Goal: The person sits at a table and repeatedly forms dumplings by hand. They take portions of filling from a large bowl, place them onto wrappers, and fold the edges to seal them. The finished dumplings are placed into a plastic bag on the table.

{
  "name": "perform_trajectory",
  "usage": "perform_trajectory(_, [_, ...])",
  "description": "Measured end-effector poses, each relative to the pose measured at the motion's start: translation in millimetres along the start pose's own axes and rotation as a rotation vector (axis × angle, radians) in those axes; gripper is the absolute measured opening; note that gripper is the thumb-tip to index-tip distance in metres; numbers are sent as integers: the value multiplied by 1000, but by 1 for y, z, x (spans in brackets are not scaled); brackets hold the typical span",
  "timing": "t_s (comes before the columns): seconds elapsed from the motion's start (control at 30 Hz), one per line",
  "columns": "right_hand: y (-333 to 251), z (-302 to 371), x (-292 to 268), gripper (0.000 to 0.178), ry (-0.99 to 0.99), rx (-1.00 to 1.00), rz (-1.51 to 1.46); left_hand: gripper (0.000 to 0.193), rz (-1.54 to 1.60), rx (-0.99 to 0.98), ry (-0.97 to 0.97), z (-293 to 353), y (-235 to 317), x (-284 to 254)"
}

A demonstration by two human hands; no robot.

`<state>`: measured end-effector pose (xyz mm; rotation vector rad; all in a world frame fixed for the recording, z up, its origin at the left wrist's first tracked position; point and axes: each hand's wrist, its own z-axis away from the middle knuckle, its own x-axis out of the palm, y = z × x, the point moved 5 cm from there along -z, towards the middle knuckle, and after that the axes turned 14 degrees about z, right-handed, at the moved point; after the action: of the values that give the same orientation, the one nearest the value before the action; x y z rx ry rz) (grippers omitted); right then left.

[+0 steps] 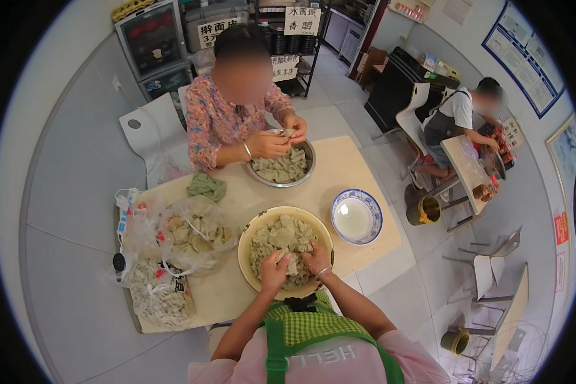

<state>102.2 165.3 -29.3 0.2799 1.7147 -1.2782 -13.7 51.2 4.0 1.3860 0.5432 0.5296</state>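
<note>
A wide cream-yellow enamel basin with a chipped dark rim stands before me, heaped with ragged pale grey-green pieces; I cannot tell what food they are. Over its near left part my left hand pinches a small pale piece between thumb and fingers. My right hand reaches over the right side, its fingers curled in among the pieces; what they grip is hidden. A broader, flatter piece lies on the heap just beyond my hands.
Across the table, a person's hands hold a piece over a steel bowl. A blue-patterned white bowl with whitish liquid stands right. Plastic bags of pieces and a green cloth lie left. Another person sits farther right.
</note>
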Motion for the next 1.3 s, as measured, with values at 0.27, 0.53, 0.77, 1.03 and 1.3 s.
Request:
perform_trajectory(0.27, [-37,12,3,41,-316,-143,-295,29,-146,18,10,-3,-11,1])
perform_trajectory(0.53, [-42,18,-9,38,-58,-144,6,22,-91,53,-76,2,9,3])
perform_trajectory(0.77, [-8,1,-22,34,-76,29,-117,19,-195,19,-21,-4,-23,-16])
perform_trajectory(1.03, [-14,4,-5,40,-144,-295,-17,30,-830,117,-468,16,-1,5])
perform_trajectory(1.3, [-29,7,-11,37,-567,21,-476,26,-799,-24,-165,-7,-17,-34])
